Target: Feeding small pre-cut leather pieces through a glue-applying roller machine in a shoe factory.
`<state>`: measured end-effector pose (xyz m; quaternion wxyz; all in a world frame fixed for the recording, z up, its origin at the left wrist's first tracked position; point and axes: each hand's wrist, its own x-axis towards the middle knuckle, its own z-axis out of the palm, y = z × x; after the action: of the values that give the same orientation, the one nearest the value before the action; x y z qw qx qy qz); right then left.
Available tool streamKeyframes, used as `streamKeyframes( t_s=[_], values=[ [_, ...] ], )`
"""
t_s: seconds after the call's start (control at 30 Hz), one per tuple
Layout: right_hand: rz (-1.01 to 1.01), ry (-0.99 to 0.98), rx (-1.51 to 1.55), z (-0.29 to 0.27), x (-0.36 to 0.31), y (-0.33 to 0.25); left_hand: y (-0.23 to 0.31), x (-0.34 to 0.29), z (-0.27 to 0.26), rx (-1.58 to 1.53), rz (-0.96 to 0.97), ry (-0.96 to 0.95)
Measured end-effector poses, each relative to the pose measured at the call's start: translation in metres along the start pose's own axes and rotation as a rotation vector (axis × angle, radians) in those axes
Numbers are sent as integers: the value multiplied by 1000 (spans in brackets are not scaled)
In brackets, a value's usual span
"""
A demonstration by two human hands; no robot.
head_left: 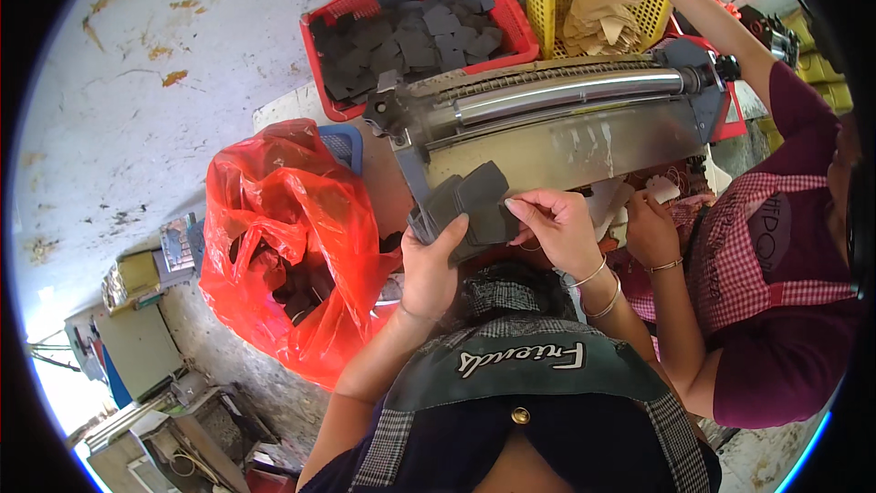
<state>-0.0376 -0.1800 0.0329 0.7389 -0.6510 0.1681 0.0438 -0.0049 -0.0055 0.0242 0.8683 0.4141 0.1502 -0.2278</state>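
My left hand (431, 272) is closed around a fanned stack of dark grey flat pieces (465, 210), its thumb lying across the top. Close by on the right, my right hand (557, 226) pinches with thumb and forefinger at the edge of one of these pieces. Some of its fingers are hidden behind the stack. Just beyond both hands stands a metal roller machine (566, 105) with a shiny cylinder and a flat metal front plate.
A red basket (315, 46) of dark pieces stands behind the machine. A red plastic bag (292, 210) sits at my left, by a blue basket (345, 141). At right, a co-worker (757, 265) reaches into a yellow crate (540, 0) of tan pieces (602, 14).
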Motion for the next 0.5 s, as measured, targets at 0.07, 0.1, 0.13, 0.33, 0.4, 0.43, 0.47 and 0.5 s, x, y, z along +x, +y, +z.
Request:
streamKeyframes(
  t_s=[0.07, 0.1, 0.13, 0.33, 0.4, 0.43, 0.47, 0.5],
  values=[
    [77, 33, -42, -8, -3, 1, -6, -1, -10, 75, 37, 23],
    [158, 64, -89, -12, -3, 2, -8, -2, -13, 143, 73, 49],
    [153, 67, -86, -18, -1, 3, -10, -3, -14, 147, 75, 43],
    [182, -200, -109, -14, 1, -3, -10, -6, -3, 131, 92, 74],
    [182, -157, -69, -13, 0, 0, -12, -4, -6, 121, 67, 66],
    [183, -116, -30, -13, 0, 2, -13, -4, -9, 121, 71, 69],
    [183, -121, -31, -17, 2, 4, -14, -4, -12, 121, 74, 64],
    [198, -84, -66, -23, 5, 6, -15, -3, -13, 123, 74, 58]
  ],
)
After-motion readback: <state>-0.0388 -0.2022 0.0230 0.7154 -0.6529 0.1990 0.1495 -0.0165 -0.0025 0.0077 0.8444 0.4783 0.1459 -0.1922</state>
